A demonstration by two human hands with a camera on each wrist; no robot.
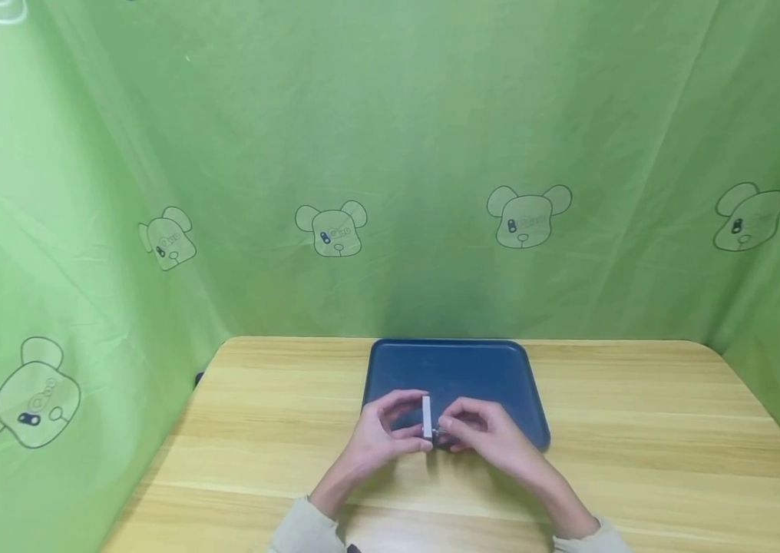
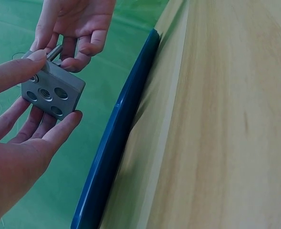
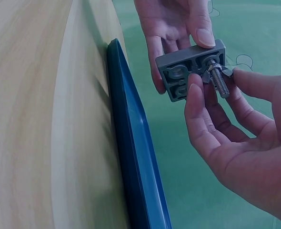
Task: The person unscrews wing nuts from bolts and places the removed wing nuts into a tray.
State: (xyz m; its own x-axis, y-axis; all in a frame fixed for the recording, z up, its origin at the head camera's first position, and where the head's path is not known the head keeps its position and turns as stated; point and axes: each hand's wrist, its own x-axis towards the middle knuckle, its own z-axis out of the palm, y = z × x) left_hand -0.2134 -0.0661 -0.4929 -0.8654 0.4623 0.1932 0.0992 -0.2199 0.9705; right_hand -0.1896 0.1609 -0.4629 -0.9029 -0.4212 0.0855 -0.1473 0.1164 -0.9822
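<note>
My left hand (image 1: pixel 376 438) grips a grey rectangular block (image 2: pixel 64 78) by its edges, above the near part of the tray. Several round holes pierce the block, one of them threaded. From the ribbed face that shows in the right wrist view, a threaded bolt (image 3: pixel 220 85) sticks out, with a wing nut (image 3: pixel 206 77) on it close to the block. My right hand (image 1: pixel 494 434) pinches the wing nut, fingertips at its two wings, with the bolt's end poking out between the fingers.
A dark blue tray (image 1: pixel 455 365) lies on the wood-grain table (image 1: pixel 639 430) beneath and beyond the hands. Green curtains (image 1: pixel 424 115) printed with bear heads enclose the table at the back and both sides.
</note>
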